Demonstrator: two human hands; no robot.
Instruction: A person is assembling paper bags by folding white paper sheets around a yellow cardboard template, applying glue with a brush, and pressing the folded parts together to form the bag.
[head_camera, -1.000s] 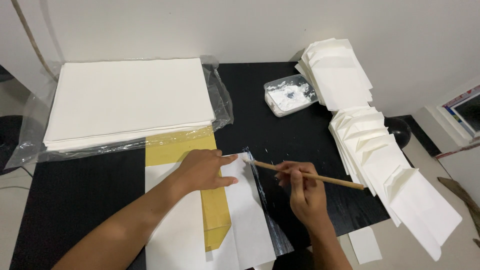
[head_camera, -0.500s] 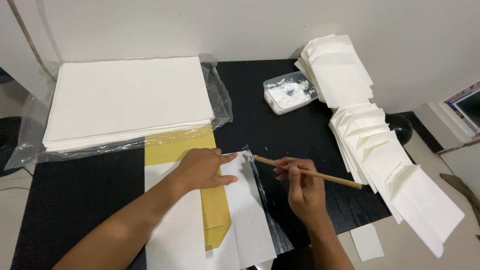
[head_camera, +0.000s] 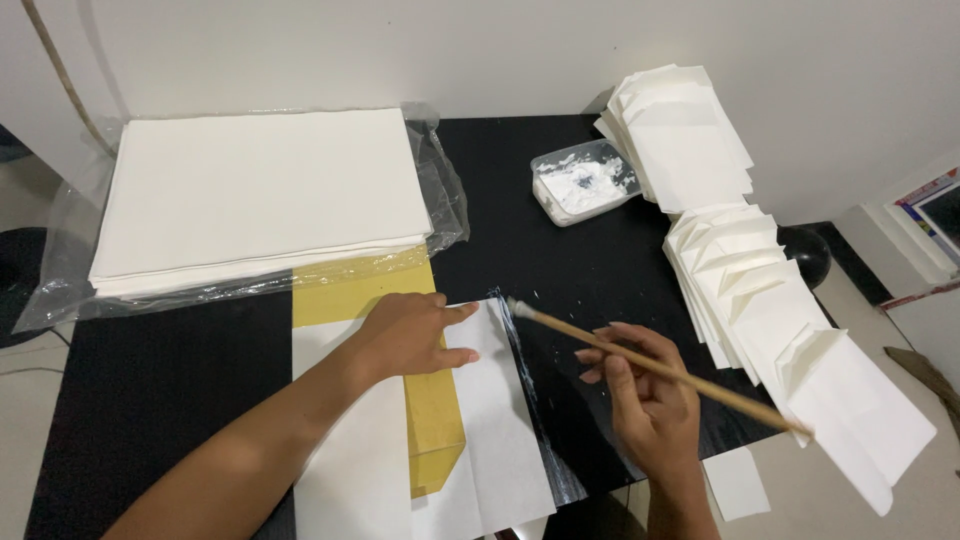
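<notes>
Since the earlier frame the brush (head_camera: 655, 370) has been shifted slightly: its bristle tip is now raised just past the right edge of the white sheet (head_camera: 490, 420), at the top of the wet glue streak (head_camera: 530, 400). The left hand (head_camera: 405, 335) has stayed put.

The left hand is laid flat, palm down, fingers extended and loosely together, thumb set apart. It is pressed across the yellow strip (head_camera: 435, 425) and the white sheet, fingertips pointing right toward the glue line. Nothing is gripped by it.

The brush is pinched by the right hand (head_camera: 645, 400) between thumb and fingers near mid-handle. The remaining fingers are curled loosely, some lifted off the handle. The wooden handle is angled down to the right, its end lying over the folded paper pieces.

The white sheet is located at bottom centre on the black table (head_camera: 170, 380), overlapping the yellow strip. A glossy glue band is seen along its right edge.

A thick stack of white paper (head_camera: 260, 190) on clear plastic wrap (head_camera: 445, 200) is placed at upper left, touching the yellow strip's top end. A small clear tub of white paste (head_camera: 585, 182) is set at upper centre, well apart from the brush tip. A long row of folded white paper pieces (head_camera: 760, 290) is fanned along the right side.
</notes>
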